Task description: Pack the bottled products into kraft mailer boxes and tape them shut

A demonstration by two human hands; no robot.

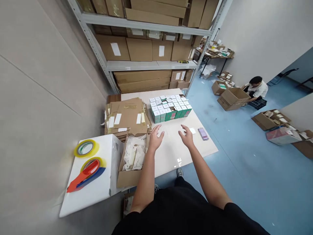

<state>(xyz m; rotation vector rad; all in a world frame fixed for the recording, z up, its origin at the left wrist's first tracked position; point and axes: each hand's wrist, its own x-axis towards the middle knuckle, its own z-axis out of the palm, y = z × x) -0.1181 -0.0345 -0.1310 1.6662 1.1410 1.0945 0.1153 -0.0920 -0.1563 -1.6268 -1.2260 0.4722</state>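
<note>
Both of my hands hover over the white table (168,153) with nothing in them. My left hand (156,137) has its fingers apart, close to the right side of an open carton (129,179) filled with white plastic wrapping (135,152). My right hand (186,135) is spread as well, left of a small white paper (192,131) and a blurred purple item (203,133). Beyond the hands, rows of small white and green boxes (168,109) stand packed together at the table's far end.
Flattened cardboard (129,114) is stacked at the left. A white foam box (97,182) carries a yellow tape roll (86,148) and an orange tape dispenser (84,176). Behind stands a shelf (151,66) with cartons. At the right, a person (258,88) crouches beside an open carton (232,99).
</note>
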